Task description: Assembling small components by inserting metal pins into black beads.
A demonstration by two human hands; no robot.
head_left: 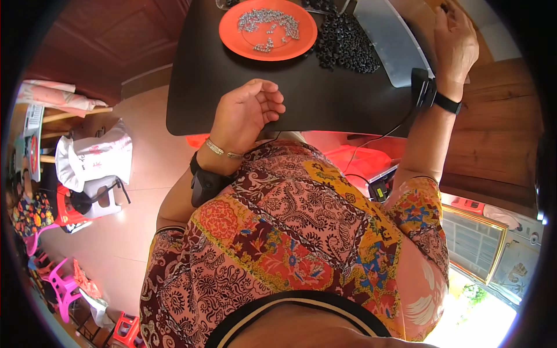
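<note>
On the table's near edge rests my left hand [248,111], its fingers curled in loosely toward the thumb; anything inside them is hidden. My right hand [457,49] is raised at the far right, beyond a translucent plastic sheet or tray [390,40]. A small dark piece [445,7] shows at its pinched fingertips. Ahead of my left hand lies a round orange plate [232,36] with many small silvery metal parts [268,22] spread over it. Right of the plate, small black parts [348,46] form a loose heap on the dark table [200,87].
Each wrist wears a black strapped device; a thin cable [400,124] runs down from the right one. A wooden panel [493,122] stands at the right. White bags [96,156] and pink plastic stools [62,284] are on the floor at left.
</note>
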